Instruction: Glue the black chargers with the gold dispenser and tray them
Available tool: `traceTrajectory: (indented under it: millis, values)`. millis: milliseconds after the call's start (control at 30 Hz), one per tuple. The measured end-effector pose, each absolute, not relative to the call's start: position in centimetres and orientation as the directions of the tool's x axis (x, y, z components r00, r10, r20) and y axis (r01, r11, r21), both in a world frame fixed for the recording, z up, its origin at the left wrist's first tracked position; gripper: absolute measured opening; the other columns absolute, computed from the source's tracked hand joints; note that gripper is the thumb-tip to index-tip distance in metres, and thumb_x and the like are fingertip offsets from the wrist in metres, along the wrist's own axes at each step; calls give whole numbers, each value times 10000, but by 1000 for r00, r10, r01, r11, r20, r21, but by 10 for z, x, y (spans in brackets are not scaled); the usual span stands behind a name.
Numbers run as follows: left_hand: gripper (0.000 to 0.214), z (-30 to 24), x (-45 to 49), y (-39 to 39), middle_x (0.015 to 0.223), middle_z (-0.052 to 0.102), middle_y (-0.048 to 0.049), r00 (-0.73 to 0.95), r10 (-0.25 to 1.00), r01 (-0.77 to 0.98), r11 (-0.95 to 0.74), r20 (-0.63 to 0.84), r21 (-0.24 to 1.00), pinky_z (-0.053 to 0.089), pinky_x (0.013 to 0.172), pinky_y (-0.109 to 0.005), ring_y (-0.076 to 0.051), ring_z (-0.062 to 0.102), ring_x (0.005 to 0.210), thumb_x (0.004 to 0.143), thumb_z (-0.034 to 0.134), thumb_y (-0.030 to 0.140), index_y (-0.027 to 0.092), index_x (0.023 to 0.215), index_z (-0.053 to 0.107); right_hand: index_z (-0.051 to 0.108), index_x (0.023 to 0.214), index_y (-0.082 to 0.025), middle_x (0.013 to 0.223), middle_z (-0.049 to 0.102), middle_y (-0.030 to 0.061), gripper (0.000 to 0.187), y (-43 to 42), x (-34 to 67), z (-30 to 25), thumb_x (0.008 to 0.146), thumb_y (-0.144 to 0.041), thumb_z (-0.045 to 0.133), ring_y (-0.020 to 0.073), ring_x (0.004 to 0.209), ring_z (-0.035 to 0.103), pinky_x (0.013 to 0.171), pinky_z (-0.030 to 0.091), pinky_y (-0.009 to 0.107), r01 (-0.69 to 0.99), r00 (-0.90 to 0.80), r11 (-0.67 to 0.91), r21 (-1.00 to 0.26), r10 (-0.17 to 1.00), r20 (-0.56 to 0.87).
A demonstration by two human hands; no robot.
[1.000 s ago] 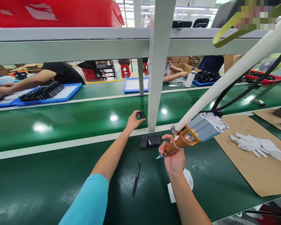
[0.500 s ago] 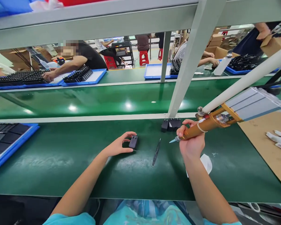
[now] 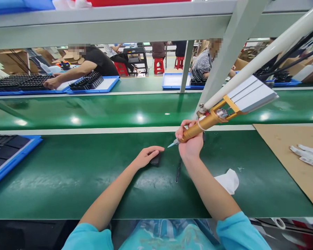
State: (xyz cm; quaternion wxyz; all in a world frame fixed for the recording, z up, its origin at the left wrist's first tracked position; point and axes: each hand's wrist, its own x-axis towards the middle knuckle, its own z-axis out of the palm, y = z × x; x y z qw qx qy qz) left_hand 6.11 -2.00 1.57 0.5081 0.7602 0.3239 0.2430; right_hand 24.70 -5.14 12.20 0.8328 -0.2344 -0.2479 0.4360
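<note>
My left hand lies over a small black plug adapter on the green bench, its fingers across the top and the thumb along the near side. Much of the adapter is hidden beneath it. My right hand is wrapped round a gold glue dispenser, whose pale blue nozzle points left and down. The nozzle tip is close to my left fingertips, apart from them. Black tweezers lie below my right hand, partly covered by the wrist.
A white arm carries the dispenser from the upper right. A crumpled white wipe lies beside my right forearm. Cardboard with white gloves is at right. A blue tray of black parts sits left. Co-workers sit beyond the frame post.
My left hand has moved right and closed over the adapter. My right hand has brought the dispenser left, so its nozzle is nearer the adapter. The view has shifted slightly.
</note>
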Motion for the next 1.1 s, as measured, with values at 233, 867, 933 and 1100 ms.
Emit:
traceTrajectory:
  millis: [233,867,933,1100]
  values:
    - [600,37,55,-45,1252,537,-68,597,801,492,-419,55,764,502,898,-370,-221,523,1134,770,686,393,280,1318,470,377,725,-184,703,557,-58,238,-46,240,126,821,-370,489,54,371,471,432,378,211,-606,491,508,-613,844,214]
    - [518,7,64,-44,1129,664,-69,543,819,651,-550,184,523,512,884,-371,-237,625,1025,774,675,441,209,1225,572,478,906,-216,686,548,-29,307,-48,244,123,880,-469,306,94,431,520,447,408,240,-531,523,524,-666,821,229]
    - [414,6,67,-44,1047,690,-50,499,850,665,-501,170,553,525,809,-330,-211,654,927,811,633,405,208,1173,591,477,840,-200,669,548,-21,357,-50,244,124,881,-501,290,95,436,524,452,409,238,-532,505,503,-682,834,221]
    - [419,19,72,-50,982,696,-23,435,874,569,-453,215,686,522,651,-243,-128,633,675,808,630,366,209,1191,564,460,855,-214,647,530,-32,374,-56,238,126,880,-549,298,77,381,455,395,360,216,-601,437,462,-653,873,216]
